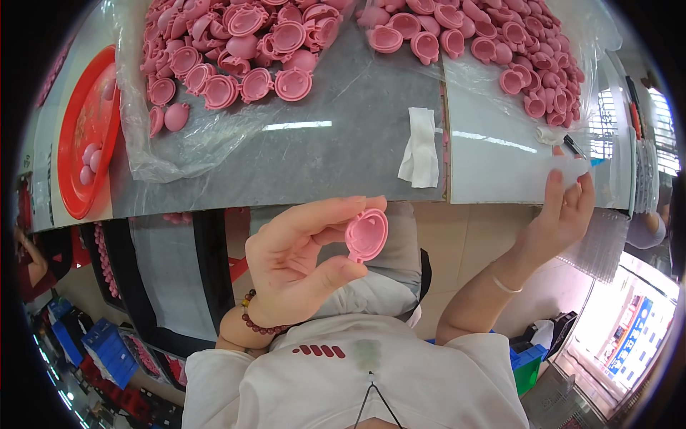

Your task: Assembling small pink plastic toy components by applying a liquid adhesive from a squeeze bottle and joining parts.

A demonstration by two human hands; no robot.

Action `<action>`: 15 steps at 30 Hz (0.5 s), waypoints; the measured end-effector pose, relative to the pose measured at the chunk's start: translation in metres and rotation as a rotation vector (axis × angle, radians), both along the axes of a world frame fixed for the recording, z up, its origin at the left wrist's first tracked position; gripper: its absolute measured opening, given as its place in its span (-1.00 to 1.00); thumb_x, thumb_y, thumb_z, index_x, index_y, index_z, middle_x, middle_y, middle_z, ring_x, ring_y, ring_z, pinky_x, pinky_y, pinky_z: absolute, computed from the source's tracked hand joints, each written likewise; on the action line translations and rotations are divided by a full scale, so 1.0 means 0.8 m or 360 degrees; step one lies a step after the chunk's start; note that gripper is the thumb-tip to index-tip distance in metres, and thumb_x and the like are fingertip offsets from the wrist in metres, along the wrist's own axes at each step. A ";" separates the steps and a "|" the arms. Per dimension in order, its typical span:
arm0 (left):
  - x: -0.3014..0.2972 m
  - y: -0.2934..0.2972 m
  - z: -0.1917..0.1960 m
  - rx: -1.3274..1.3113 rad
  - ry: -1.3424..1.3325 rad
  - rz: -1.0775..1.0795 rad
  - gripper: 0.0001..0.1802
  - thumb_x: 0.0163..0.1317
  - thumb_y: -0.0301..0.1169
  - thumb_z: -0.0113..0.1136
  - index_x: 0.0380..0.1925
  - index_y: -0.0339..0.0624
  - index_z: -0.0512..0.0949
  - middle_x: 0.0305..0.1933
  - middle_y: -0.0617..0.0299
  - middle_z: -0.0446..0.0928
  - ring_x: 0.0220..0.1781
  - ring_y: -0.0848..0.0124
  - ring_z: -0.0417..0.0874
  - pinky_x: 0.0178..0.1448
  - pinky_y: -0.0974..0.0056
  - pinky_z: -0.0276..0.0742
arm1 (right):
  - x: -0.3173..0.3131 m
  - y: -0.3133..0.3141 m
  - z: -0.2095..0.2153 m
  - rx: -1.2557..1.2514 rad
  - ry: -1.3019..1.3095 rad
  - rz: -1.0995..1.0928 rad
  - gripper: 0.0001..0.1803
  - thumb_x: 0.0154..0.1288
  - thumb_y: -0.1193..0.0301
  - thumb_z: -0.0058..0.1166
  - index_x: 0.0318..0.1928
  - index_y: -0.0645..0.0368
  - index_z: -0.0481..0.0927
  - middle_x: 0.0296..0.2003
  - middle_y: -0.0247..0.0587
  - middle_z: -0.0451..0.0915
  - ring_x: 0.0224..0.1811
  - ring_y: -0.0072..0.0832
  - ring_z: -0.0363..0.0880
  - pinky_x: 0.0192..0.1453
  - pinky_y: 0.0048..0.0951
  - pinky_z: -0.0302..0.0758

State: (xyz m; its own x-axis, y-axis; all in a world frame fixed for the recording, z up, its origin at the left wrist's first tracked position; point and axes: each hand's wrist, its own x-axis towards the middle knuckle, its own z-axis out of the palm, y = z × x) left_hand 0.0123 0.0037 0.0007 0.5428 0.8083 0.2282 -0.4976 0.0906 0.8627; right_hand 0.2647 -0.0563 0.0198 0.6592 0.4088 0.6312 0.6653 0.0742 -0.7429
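My left hand (300,254) pinches a round pink plastic shell (367,234) between thumb and fingers, in front of the table's near edge. Its hollow inner side and rim face up toward me, and a small tab sticks out at the bottom. At the right end of the table, my right hand (564,207) has its fingers closed around a small whitish, translucent object (569,169), perhaps a bottle. A bit of blue shows just beyond it, and I cannot tell whether the two are joined. Beside that hand lies a black pen-like item (574,146).
Pink shells heap on plastic sheeting at the back left (239,50) and back right (514,43). A folded white cloth (419,149) lies mid-table. At the left stands a red basin (66,175) with several pink balls. Black crates (207,264) sit below the table's left side.
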 end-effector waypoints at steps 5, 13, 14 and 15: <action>0.004 0.002 0.003 -0.0083 0.0009 -0.0045 -0.50 -0.04 -0.64 0.18 -0.04 -0.49 0.29 -0.04 -0.16 0.40 0.04 0.16 0.44 0.06 0.24 0.42 | 0.061 -0.014 -0.002 -0.0555 0.0235 -0.0143 -0.52 0.03 0.55 0.12 -0.05 0.44 0.26 -0.20 0.00 0.50 -0.23 -0.47 0.47 -0.19 -0.59 0.42; 0.006 0.009 0.005 -0.0633 -0.0341 -0.0317 -0.50 0.09 -0.48 0.09 0.03 -0.43 0.21 -0.01 -0.19 0.37 0.05 0.21 0.43 0.00 0.22 0.48 | 0.016 -0.003 0.030 0.0149 -0.0687 -0.0282 -0.54 0.03 0.52 0.09 -0.02 0.26 0.29 -0.13 -0.26 0.45 -0.23 -0.49 0.37 -0.26 -0.55 0.34; 0.004 0.008 0.004 -0.0628 -0.0334 -0.0309 -0.50 0.09 -0.48 0.09 0.03 -0.43 0.21 -0.01 -0.19 0.37 0.05 0.21 0.43 0.00 0.22 0.48 | 0.010 0.019 0.032 -0.0242 -0.0697 -0.0058 -0.60 0.03 0.52 0.06 -0.06 0.24 0.34 -0.18 -0.28 0.47 -0.26 -0.49 0.38 -0.25 -0.52 0.34; 0.002 0.005 0.002 -0.0613 -0.0295 -0.0293 -0.50 0.09 -0.49 0.09 0.03 -0.42 0.20 0.00 -0.19 0.37 0.06 0.22 0.43 0.00 0.22 0.48 | 0.010 0.037 0.030 -0.0631 -0.0700 0.0168 -0.66 0.04 0.52 0.04 -0.11 0.21 0.38 -0.23 -0.30 0.48 -0.29 -0.48 0.38 -0.25 -0.49 0.34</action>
State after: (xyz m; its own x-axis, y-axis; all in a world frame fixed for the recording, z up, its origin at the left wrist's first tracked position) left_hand 0.0135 0.0078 0.0023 0.6634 0.7473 0.0368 -0.5858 0.4882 0.6469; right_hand 0.2725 -0.0264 0.0439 0.3137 0.7177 0.6217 0.9206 -0.0697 -0.3842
